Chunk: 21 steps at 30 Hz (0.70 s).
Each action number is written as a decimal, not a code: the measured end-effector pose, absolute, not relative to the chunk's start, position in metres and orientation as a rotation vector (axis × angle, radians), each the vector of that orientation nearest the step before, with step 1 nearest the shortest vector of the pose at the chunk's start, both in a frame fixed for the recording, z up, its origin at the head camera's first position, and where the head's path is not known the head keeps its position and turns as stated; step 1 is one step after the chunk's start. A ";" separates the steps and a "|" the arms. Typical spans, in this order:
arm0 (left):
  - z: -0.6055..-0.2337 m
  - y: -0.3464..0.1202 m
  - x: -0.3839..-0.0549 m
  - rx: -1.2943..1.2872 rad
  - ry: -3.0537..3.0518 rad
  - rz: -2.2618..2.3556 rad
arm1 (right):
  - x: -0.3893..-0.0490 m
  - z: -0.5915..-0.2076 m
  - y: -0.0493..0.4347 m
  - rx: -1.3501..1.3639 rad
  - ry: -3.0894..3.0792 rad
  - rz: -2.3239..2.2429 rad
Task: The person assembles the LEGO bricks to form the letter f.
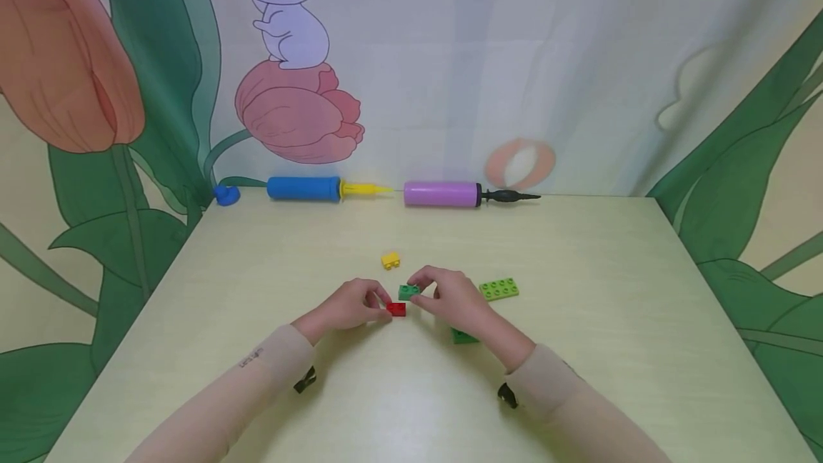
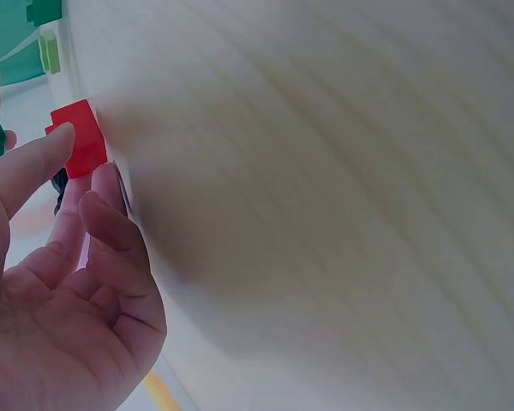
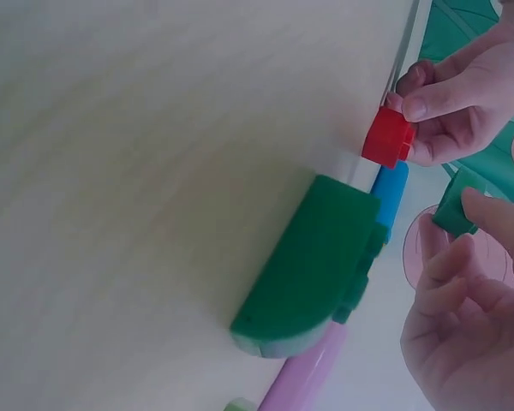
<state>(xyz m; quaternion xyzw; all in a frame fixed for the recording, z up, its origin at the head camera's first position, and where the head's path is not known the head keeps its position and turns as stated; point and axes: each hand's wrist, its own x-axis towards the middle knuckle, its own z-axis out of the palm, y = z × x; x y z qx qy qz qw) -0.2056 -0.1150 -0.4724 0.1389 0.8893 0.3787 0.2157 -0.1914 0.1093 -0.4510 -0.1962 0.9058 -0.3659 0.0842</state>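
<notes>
Between its thumb and fingers, my left hand [image 1: 350, 304] pinches a red toy brick [image 1: 396, 309] close over the table; the left wrist view shows the red brick [image 2: 79, 137] at the fingertips. My right hand [image 1: 453, 297] pinches a small green brick [image 1: 408, 293] just behind and to the right of the red one. In the right wrist view, the small green brick [image 3: 459, 202] is raised above the table. A larger green brick with a rounded end [image 3: 308, 265] lies under the right forearm, partly hidden by it in the head view.
A yellow brick [image 1: 390, 260] lies beyond the hands. To the right is a light green studded brick [image 1: 499, 289]. Along the back edge lie a blue pump [image 1: 303, 188] with a yellow nozzle, a purple pump [image 1: 442, 193] and a small blue object [image 1: 226, 195].
</notes>
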 end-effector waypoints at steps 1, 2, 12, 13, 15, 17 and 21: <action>-0.472 -0.115 -0.205 0.383 2.465 1.051 | -0.191 -0.451 0.109 -0.569 2.704 -1.095; -0.472 -0.114 -0.205 0.379 2.464 1.052 | -0.191 -0.451 0.108 -0.554 2.702 -1.103; -0.471 -0.113 -0.207 0.380 2.452 1.049 | -0.193 -0.454 0.106 -0.540 2.655 -1.174; -0.471 -0.113 -0.207 0.383 2.449 1.051 | -0.193 -0.455 0.105 -0.540 2.655 -1.169; -0.471 -0.112 -0.207 0.386 2.448 1.050 | -0.193 -0.456 0.103 -0.537 2.656 -1.155; -0.471 -0.112 -0.206 0.394 2.449 1.048 | -0.194 -0.458 0.102 -0.532 2.658 -1.140; -0.472 -0.112 -0.206 0.394 2.454 1.034 | -0.194 -0.460 0.098 -0.521 2.658 -1.105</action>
